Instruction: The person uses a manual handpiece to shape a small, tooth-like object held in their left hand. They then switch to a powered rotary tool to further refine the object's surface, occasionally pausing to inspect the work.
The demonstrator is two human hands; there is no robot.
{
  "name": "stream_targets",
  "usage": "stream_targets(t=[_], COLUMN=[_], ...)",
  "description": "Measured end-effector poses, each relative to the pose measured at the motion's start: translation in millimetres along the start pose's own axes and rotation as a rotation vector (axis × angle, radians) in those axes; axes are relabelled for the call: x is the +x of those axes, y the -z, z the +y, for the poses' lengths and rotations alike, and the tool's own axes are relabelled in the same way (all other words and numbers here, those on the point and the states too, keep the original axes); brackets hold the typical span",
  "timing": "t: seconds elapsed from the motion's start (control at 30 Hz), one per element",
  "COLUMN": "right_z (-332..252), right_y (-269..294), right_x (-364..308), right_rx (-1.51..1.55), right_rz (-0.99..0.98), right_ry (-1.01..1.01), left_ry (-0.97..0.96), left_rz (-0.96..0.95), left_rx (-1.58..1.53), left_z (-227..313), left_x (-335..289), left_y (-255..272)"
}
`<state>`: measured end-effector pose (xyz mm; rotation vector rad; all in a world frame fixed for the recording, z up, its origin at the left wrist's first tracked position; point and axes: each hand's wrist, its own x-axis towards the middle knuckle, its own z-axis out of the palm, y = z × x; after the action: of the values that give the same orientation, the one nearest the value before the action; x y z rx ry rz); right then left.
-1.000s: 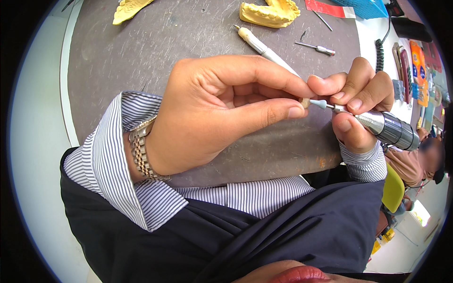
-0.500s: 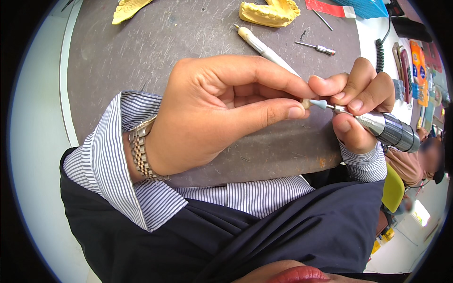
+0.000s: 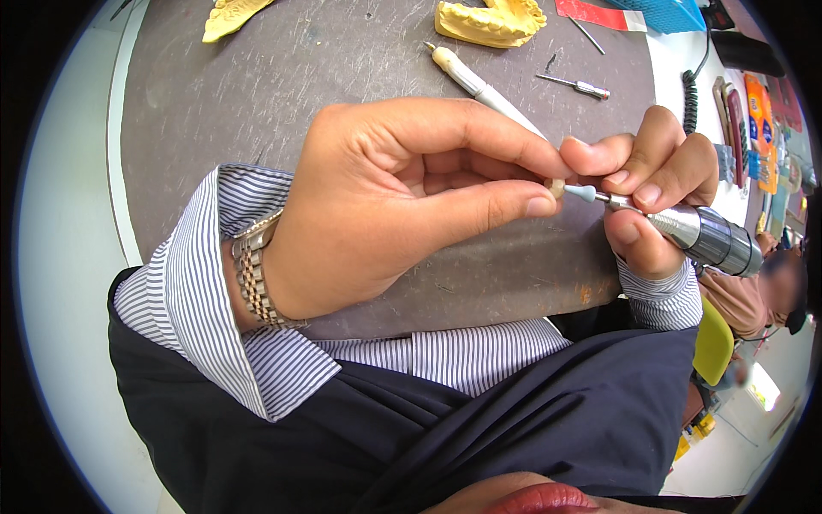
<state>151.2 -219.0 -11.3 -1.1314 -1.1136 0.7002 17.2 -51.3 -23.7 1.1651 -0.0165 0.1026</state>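
Observation:
Between thumb and fingertips, my left hand point(image 3: 402, 197) pinches a small tooth-coloured dental crown point(image 3: 556, 188). My right hand point(image 3: 655, 176) is wrapped round a dental handpiece point(image 3: 706, 236) with a silver and black body. A pale blue pointed polishing tip point(image 3: 581, 193) sits on the handpiece's thin shank, its point at the crown's open side. Whether the tip touches the inside of the crown is too small to tell. My right index fingertip rests close beside my left fingertips.
On the dark scratched table mat point(image 3: 248, 94) lie a yellow dental cast point(image 3: 492, 24), part of another yellow cast point(image 3: 231, 19), a white pen-shaped tool point(image 3: 479, 87) and a small metal bur point(image 3: 575, 86). A blue basket point(image 3: 672, 13) stands at the far right. Another person point(image 3: 741, 300) sits beyond the right side.
The crown has turned slightly in my left fingertips, and the blue tip has shifted a little. Both hands stay in nearly the same place.

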Motion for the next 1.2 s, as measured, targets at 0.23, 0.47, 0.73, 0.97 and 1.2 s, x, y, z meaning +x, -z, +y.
stream_targets(t=[0.23, 0.47, 0.73, 0.97, 1.2], right_z=[0.6, 1.8, 1.4, 1.3, 4.0], right_y=[-0.9, -0.7, 1.7, 1.0, 0.7], right_x=[0.3, 0.7, 0.8, 0.4, 0.5], right_rx=[-0.052, 0.001, -0.031, -0.037, 0.022], right_rz=[-0.010, 0.011, -0.029, -0.015, 0.003], right_ry=[0.013, 0.020, 0.021, 0.018, 0.033], left_ry=[-0.021, -0.047, -0.040, -0.032, -0.051], left_rz=[0.010, -0.017, -0.011, 0.003, -0.005], left_rx=[0.003, 0.046, 0.058, 0.042, 0.092], left_z=[-2.1, -0.4, -0.1, 0.3, 0.7], left_x=[-0.3, 0.4, 0.3, -0.1, 0.4], left_y=[-0.4, 0.8, 0.7, 0.1, 0.9])
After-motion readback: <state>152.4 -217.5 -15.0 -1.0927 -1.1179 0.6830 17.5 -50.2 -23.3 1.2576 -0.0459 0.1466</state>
